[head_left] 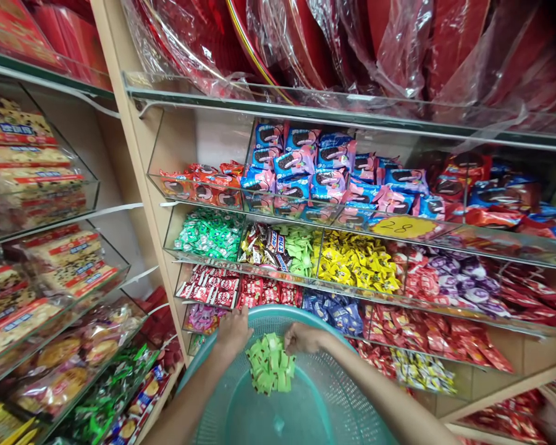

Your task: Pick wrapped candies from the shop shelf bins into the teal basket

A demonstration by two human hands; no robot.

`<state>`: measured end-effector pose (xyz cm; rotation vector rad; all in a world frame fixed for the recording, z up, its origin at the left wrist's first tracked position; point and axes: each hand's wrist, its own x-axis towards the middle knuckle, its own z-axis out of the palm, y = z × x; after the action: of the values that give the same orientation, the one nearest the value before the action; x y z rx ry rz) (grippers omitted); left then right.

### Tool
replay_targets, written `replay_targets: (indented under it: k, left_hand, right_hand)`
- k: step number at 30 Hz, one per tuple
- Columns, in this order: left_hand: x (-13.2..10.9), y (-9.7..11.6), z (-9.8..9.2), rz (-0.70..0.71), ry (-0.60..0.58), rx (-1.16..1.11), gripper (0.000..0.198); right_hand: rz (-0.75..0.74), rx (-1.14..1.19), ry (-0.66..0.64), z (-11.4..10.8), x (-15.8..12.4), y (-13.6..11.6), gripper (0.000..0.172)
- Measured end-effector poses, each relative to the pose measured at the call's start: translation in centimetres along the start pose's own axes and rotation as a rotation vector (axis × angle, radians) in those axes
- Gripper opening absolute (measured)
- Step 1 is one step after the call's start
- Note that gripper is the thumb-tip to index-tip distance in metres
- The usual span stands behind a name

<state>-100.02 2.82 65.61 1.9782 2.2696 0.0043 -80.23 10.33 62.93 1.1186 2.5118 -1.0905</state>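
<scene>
- The basket is round, of teal plastic with many small holes, and it stands open below the candy shelves.
- The small light green packets lie in one loose heap inside the basket, toward its far side, between the two hands.
- The left hand is at the far left part of the basket's rim. Its fingers lie close together and point forward; I cannot tell if they grip the rim.
- The right hand is inside the basket, just beside the heap. Its fingers are curled inward, but I cannot tell if they pinch a packet.
- On the shelf in front, similar green packets share a compartment with dark bars, and yellow packets fill the compartment to the right.
- Above, a yellow label shows "28".
</scene>
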Motion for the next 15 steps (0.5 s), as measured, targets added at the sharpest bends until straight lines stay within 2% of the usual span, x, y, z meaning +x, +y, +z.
replay_targets:
  k: [6,9,12,15]
  left_hand:
    - [0.0,0.1,0.0,-0.01,-0.008,-0.005,0.038]
    - [0.2,0.1,0.2,-0.005,0.002,-0.008,0.038]
    - [0.3,0.2,0.4,-0.005,0.007,-0.009,0.039]
    - [0.3,0.5,0.3,-0.015,-0.011,-0.011,0.041]
  right_hand:
    - [0.044,-0.086,0.109,0.3,-0.4,-1.0,0.014]
    - [0.071,-0.144,0.193,-0.7,-1.5,-2.4,0.012]
    - [0.015,-0.215,0.304,-3.6,-3.4,-4.7,0.009]
    - [-0.105,-0.278,0.413,-7.9,-5.3,-7.5,0.011]
